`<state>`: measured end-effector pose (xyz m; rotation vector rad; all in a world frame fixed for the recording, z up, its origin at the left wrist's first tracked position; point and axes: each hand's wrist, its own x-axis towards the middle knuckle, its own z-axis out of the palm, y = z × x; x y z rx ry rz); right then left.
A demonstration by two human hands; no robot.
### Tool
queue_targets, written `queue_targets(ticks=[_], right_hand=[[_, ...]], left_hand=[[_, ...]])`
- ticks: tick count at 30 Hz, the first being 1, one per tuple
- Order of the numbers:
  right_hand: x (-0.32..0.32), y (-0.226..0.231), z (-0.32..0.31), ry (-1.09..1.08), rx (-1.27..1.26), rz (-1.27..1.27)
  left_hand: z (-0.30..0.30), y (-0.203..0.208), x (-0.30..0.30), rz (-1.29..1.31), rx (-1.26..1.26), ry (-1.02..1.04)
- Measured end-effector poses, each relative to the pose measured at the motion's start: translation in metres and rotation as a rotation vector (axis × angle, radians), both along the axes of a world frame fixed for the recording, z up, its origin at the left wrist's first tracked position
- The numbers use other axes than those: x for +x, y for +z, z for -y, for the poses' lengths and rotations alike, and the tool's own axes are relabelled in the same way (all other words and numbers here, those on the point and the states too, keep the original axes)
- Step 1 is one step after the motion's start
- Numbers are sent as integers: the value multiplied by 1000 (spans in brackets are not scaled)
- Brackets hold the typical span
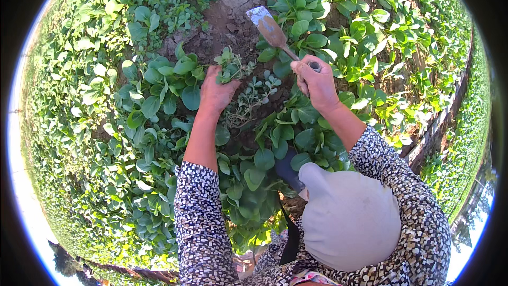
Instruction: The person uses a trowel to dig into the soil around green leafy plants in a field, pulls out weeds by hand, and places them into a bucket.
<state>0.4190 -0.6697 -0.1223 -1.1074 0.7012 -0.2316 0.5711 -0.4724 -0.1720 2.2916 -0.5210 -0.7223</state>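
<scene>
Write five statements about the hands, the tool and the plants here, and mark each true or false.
1. The right hand grips a metal hand tool with a flat, soil-smeared blade. True.
2. The tool's blade points back toward the person's body. False: it points away, toward the upper left of the picture.
3. The left hand holds a small-leaved green sprig. True.
4. The person's head is bare. False: a pale grey cloth cap covers it.
5. Broad-leaved green plants grow to the left of the left hand. True.
</scene>
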Motion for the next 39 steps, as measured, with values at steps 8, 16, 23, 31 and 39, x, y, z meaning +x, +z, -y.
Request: queue_targets(ticks=[8,16,23,31,39], right_hand=[[-2,7,6,470,-636,-157],[0,-13,-19,613,-986,-276],[46,-48,-22,606,-809,-293],[28,-53,-22,445,-377,-206],[-11,-34,-10,401,-576,-228]], left_hand=[[-59,29,-29,-104,236,-317],[-13,5,-3,376,214,-311],[27,-12,14,385,465,-294],[-18,-12,-28,213,175,-267],[-49,5,-37,53,118,68]])
